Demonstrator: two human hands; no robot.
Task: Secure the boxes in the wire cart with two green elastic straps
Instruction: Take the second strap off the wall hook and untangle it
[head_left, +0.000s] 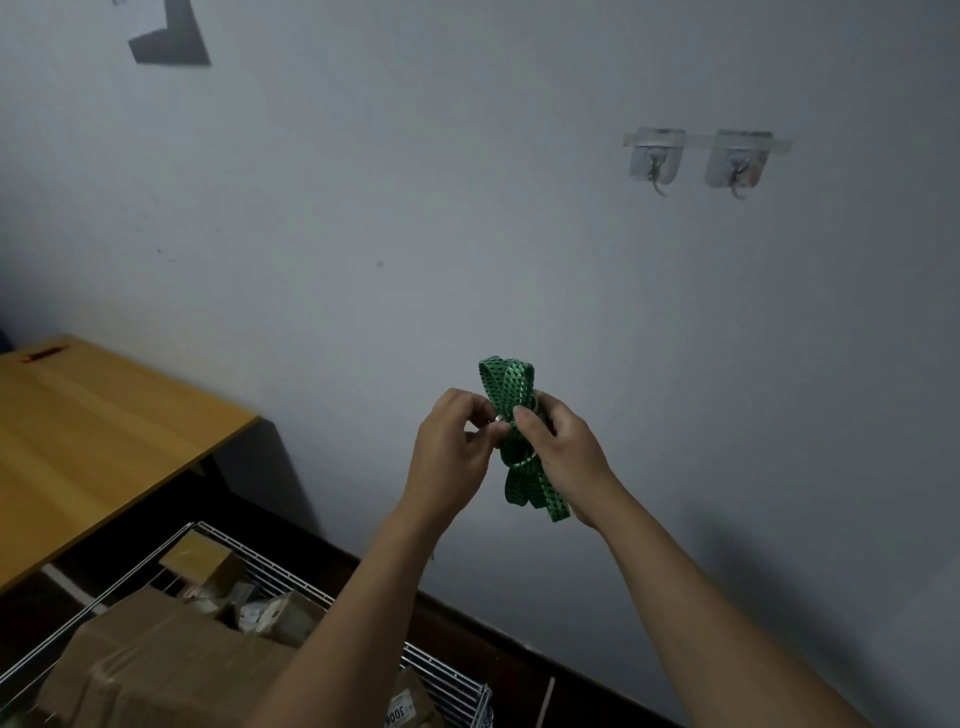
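Two bare forearms reach up from the bottom edge toward a plain grey wall, and both hands meet at the middle of the view. The right hand (563, 449) has its fingers and thumb curled round a folded bundle of green strap (510, 391) patterned with dark dots. Loops of it stick up above the hand and more hang below it. The left hand (451, 439) pinches a small metal end piece (500, 419) at the side of the bundle between thumb and fingertips, as if to pull it free. Whether the bundle is one strap or two cannot be told.

Below and to the left, well apart from the hands, stands a wire cart (291, 569) holding cardboard boxes (156, 660), one large and several small. No strap crosses the boxes or the cart's rim in the part that shows. A wooden table (93, 431) sits at the left, beside the cart. Two small hooks (696, 166) are stuck high on the wall to the right, with nothing hanging from them.

The task looks to be at its very start: the strap is in hand but not unfolded. Unwinding it, hooking it to the cart, stretching it over the boxes and doing the same with a second strap all appear to remain.
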